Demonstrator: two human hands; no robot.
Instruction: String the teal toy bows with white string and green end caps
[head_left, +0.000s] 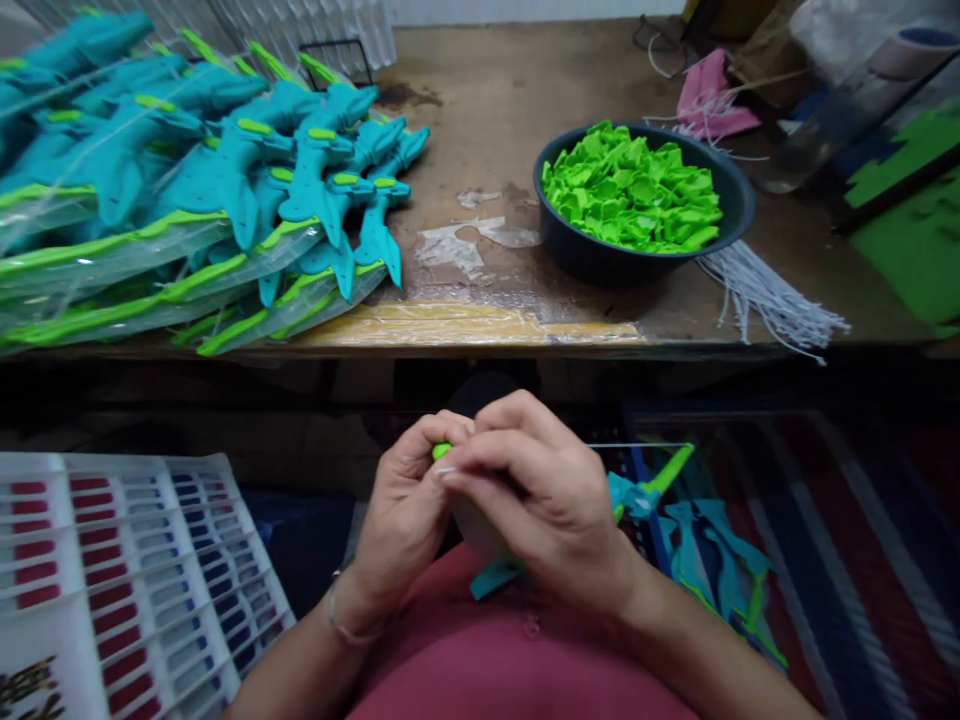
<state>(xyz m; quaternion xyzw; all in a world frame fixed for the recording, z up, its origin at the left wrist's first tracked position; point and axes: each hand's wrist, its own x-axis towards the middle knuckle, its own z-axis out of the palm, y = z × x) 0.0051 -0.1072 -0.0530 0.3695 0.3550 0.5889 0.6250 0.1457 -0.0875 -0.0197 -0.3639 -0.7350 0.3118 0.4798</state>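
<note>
My left hand (405,505) and my right hand (536,490) meet in front of my chest, below the table edge. Both are closed in a pinch around a small bright green foam piece (441,451) at the fingertips. A teal foam shape (491,578) pokes out beneath my right palm, mostly hidden. On the table, a dark bowl (739,215) holds many green foam pieces (630,190). At the left lies a heap of finished teal and green foam toys in clear bags (210,190).
A bundle of white plastic ties (772,305) lies beside the bowl. More teal toys (705,540) rest in a crate to my right. A white plastic basket (127,570) stands at lower left. Pink cloth (709,95) and green foam sheets (907,230) sit at the back right.
</note>
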